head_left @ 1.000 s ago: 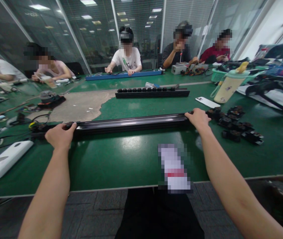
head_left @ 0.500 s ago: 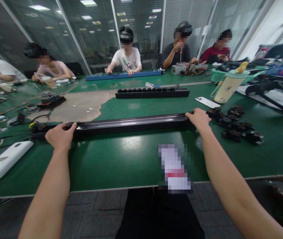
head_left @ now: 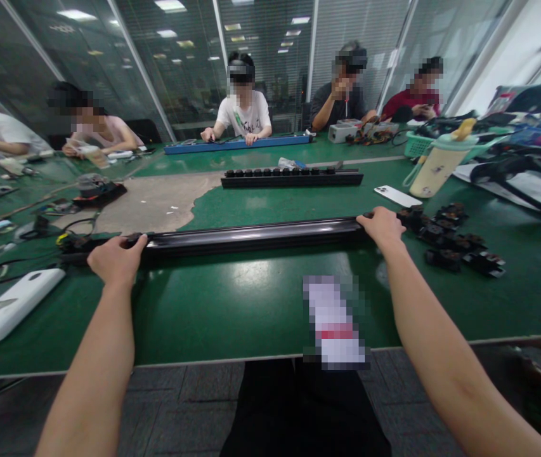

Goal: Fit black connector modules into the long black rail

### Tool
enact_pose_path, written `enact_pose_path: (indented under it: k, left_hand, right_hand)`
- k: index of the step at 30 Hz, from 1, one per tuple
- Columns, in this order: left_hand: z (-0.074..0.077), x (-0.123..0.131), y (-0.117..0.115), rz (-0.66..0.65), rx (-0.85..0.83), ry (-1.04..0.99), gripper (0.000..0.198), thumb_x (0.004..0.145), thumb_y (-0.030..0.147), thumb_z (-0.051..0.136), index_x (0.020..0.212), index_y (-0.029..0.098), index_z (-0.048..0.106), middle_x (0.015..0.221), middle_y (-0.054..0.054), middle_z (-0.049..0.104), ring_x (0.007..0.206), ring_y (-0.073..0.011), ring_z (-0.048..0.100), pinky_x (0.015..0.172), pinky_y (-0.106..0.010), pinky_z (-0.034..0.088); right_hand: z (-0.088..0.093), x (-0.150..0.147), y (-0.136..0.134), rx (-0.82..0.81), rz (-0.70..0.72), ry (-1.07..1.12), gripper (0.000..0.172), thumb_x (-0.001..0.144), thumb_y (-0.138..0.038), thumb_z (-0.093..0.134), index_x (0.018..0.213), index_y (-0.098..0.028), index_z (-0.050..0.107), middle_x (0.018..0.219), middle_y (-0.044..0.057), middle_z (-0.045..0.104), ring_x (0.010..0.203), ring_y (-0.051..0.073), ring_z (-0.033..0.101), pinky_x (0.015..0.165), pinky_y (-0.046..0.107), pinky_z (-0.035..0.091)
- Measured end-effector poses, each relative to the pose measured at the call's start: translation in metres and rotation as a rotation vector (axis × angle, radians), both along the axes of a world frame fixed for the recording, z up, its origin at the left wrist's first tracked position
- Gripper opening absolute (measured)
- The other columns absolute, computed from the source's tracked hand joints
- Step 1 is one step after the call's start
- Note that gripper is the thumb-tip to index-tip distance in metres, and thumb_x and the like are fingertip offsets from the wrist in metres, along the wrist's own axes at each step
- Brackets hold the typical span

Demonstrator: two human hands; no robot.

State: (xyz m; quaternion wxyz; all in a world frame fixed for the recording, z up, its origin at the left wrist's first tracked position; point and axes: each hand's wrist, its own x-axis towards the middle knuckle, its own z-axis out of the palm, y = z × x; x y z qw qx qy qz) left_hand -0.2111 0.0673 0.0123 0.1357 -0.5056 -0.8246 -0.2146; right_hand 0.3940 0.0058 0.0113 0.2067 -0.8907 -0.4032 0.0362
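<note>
A long black power strip housing (head_left: 251, 236) lies across the green table (head_left: 232, 304) in front of me. My left hand (head_left: 115, 259) is closed over its left end, fingers wrapped over the top. My right hand (head_left: 383, 227) grips its right end the same way. A heap of small black socket modules (head_left: 451, 244) sits just right of my right hand. A black cable with plugs (head_left: 68, 244) trails from the strip's left end.
A second black strip with round sockets (head_left: 292, 177) lies further back, a white phone (head_left: 397, 195) to its right. A white flat device (head_left: 8, 308) rests at the left edge. A beige bottle (head_left: 434, 168) and green basket (head_left: 415, 143) stand at right. Several people sit around the far side.
</note>
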Motion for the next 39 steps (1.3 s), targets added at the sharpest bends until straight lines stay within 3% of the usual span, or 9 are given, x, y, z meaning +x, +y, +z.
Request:
enact_pose_path:
  k: [12,31,39]
  left_hand:
    - [0.004,0.004,-0.003,0.008,-0.020,-0.033,0.073,0.078,0.071,0.052,0.117,0.013,0.071,0.114,-0.019,0.071,0.107,-0.0349,0.062,0.093,-0.045,0.043]
    - [-0.001,-0.001,-0.001,-0.016,0.015,-0.007,0.075,0.077,0.073,0.050,0.117,0.013,0.072,0.112,-0.019,0.072,0.105,-0.0336,0.063,0.093,-0.043,0.044]
    - [-0.001,0.000,0.000,0.008,0.014,-0.012,0.075,0.077,0.074,0.050,0.118,0.015,0.072,0.110,-0.019,0.072,0.104,-0.0336,0.062,0.091,-0.042,0.044]
  right_hand:
    - [-0.004,0.012,0.001,0.017,0.005,0.036,0.048,0.079,-0.050,0.065,0.111,-0.014,0.070,0.116,0.022,0.066,0.110,0.036,0.062,0.092,0.051,0.046]
    - [-0.004,0.012,0.001,0.038,0.004,0.058,0.043,0.081,-0.045,0.064,0.111,-0.014,0.069,0.116,0.021,0.066,0.112,0.036,0.061,0.094,0.053,0.045]
    - [-0.006,0.018,0.003,-0.012,-0.004,0.000,0.053,0.082,-0.049,0.062,0.116,-0.009,0.067,0.114,0.024,0.067,0.108,0.035,0.063,0.090,0.046,0.049]
